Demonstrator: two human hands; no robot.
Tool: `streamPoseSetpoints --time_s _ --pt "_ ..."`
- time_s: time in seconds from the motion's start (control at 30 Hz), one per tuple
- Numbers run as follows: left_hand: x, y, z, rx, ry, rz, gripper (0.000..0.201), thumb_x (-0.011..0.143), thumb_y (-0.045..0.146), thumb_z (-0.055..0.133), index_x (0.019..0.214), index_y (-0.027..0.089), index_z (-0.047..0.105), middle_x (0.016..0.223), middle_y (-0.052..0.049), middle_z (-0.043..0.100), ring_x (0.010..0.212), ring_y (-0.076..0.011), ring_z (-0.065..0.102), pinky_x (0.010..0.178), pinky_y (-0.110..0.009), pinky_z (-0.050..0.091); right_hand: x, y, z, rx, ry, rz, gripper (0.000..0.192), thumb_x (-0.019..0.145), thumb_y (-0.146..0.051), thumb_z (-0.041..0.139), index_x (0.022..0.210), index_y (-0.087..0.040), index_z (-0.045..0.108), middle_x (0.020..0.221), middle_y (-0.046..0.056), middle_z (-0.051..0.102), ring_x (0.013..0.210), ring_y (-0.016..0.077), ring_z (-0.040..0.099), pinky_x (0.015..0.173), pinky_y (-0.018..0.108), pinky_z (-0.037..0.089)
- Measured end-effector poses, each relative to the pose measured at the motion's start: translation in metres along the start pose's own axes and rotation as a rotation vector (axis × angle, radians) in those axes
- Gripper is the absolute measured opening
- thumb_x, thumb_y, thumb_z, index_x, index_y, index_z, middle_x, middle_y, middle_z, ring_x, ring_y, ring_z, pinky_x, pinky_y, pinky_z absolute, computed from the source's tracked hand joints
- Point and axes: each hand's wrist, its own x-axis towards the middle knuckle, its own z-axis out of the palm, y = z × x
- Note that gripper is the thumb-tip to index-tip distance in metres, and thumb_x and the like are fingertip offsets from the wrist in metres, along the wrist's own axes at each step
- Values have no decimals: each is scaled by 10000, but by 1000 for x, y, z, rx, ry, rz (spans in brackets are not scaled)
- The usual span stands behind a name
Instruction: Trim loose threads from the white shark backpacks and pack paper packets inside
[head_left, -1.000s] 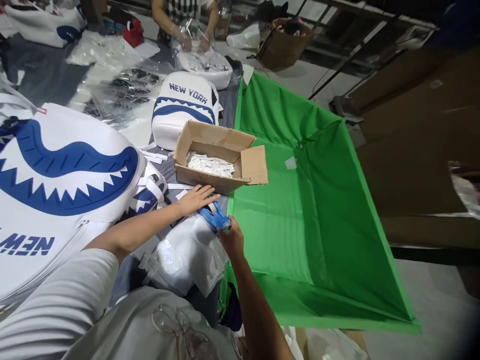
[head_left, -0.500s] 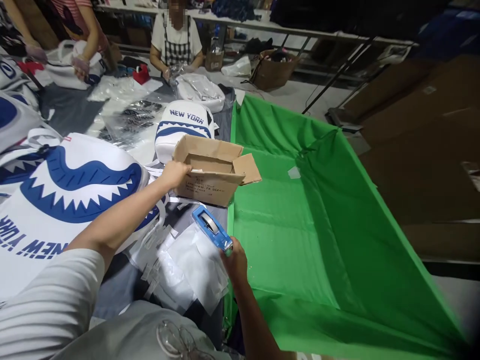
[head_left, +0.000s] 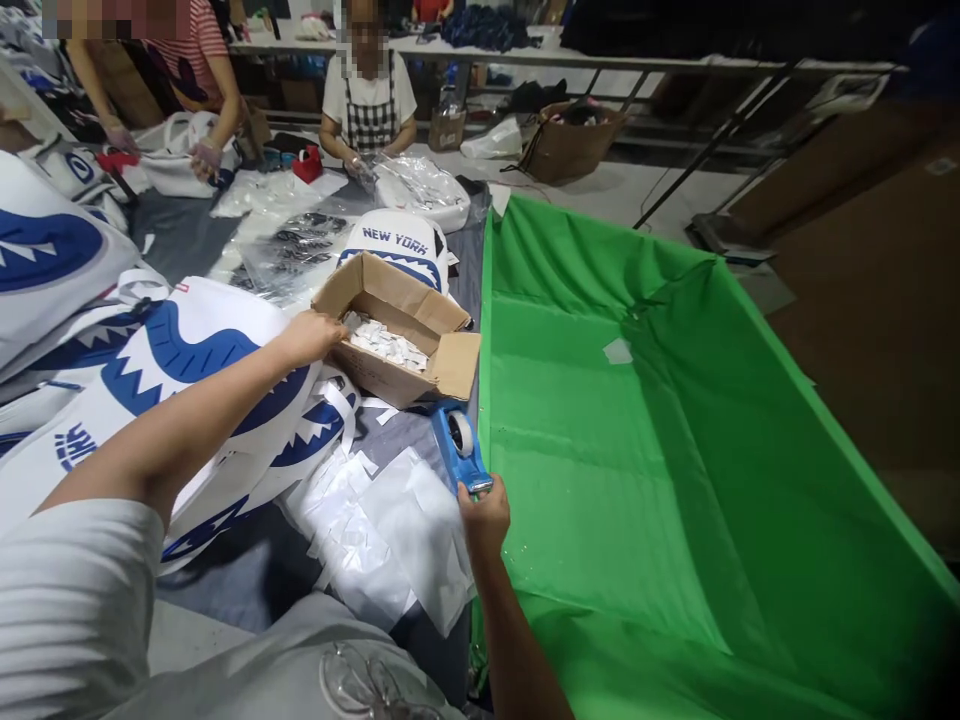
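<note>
My left hand (head_left: 311,337) grips the near left rim of a small open cardboard box (head_left: 394,375). Inside the box lie many small white paper tags (head_left: 386,340). My right hand (head_left: 486,510) is closed on the front end of a blue tape dispenser (head_left: 466,458), which carries a roll of clear tape. The dispenser sits at the table's edge, just below the box. White plastic bags and slips (head_left: 390,530) lie between my arms. To the left, white backpacks (head_left: 217,330) with blue shark-mouth prints are piled up.
A green cloth-lined bin (head_left: 600,450) adjoins the table's right side. Behind the box stands another white backpack (head_left: 394,240). Across the table two co-workers handle bags, near a red tape dispenser (head_left: 307,163) and clear plastic bags (head_left: 285,245). A brown carton (head_left: 574,145) is on the floor beyond.
My left hand has drawn the box left and nearer and tilted it, so the tags inside now show. The tape dispenser has swung more upright and come down by the table edge.
</note>
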Motion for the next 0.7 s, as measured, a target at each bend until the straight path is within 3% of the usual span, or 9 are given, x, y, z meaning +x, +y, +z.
streamPoseSetpoints --time_s 0.13,0.3,0.43,0.5,0.6,0.7 --pt "6 5 1 63 -128 -15 257 809 81 528 970 149 717 905 -138 741 925 -283 703 791 -360 486 22 -33 19 -79 42 73 625 832 -565 593 1248 -105 517 1112 241 651 1028 378 629 931 527 485" --pt "17 -5 6 -5 14 -8 337 848 96 499 1092 156 723 1024 -139 749 1031 -264 684 911 -383 461 36 -67 38 -97 59 134 652 786 -564 662 1234 -111 519 1204 277 570 1060 406 606 861 499 503" --pt "24 -11 5 40 -105 -45 306 844 103 523 1018 165 766 968 -154 760 1061 -307 672 1019 -496 385 35 -75 40 -92 75 190 682 744 -612 689 1202 -128 547 1198 260 566 1010 399 618 812 478 512" --pt "24 -12 3 34 -184 -54 336 853 85 510 1055 173 764 990 -147 763 1093 -297 660 1049 -490 357 33 -76 38 -112 81 183 663 750 -614 678 1185 -129 557 1193 250 572 1040 402 609 825 480 510" --pt "32 -9 -2 26 -256 -162 343 866 74 498 1096 110 749 1095 -199 737 1177 -323 614 1050 -472 351 28 -78 36 -179 74 174 626 788 -587 640 1195 -118 551 1206 241 577 1071 389 602 865 486 504" --pt "44 -5 -8 41 -283 -234 356 837 110 579 1161 94 726 1252 -247 669 1235 -397 560 1039 -535 339 25 -82 27 -215 26 174 636 806 -576 616 1205 -84 559 1177 262 602 1047 398 607 891 518 494"
